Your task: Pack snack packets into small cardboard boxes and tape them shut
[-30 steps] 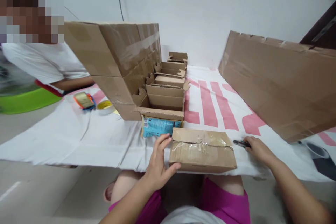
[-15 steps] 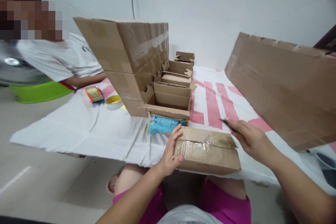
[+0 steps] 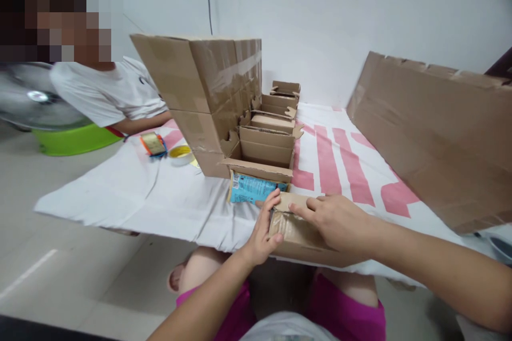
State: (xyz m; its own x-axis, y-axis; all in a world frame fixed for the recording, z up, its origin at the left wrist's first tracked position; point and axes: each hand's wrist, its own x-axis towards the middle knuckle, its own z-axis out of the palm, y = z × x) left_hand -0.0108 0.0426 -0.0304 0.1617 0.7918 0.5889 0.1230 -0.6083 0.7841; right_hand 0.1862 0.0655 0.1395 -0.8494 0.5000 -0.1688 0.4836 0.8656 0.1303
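A small taped cardboard box (image 3: 298,229) lies near the table's front edge. My left hand (image 3: 262,234) grips its left end, thumb on the near side and fingers over the far corner. Across the top of the box lies my right hand (image 3: 338,221), index finger extended to the taped seam and the other fingers curled. Whatever sits inside those curled fingers is hidden now; half a second ago a thin dark pointed tool, like a small knife, stuck out of them. Just behind the box is a blue printed packet (image 3: 256,187).
Open cardboard boxes (image 3: 266,152) stand in a row beyond the packet, beside a tall stack of closed boxes (image 3: 208,82). A large carton (image 3: 432,138) is at the right. Tape rolls (image 3: 180,155) lie left on the white cloth (image 3: 140,200). Another person (image 3: 104,90) sits at the left.
My right hand has moved left from beside the box onto its top, and the dark tool has gone out of sight. My left hand stays on the box. The view has shifted slightly.
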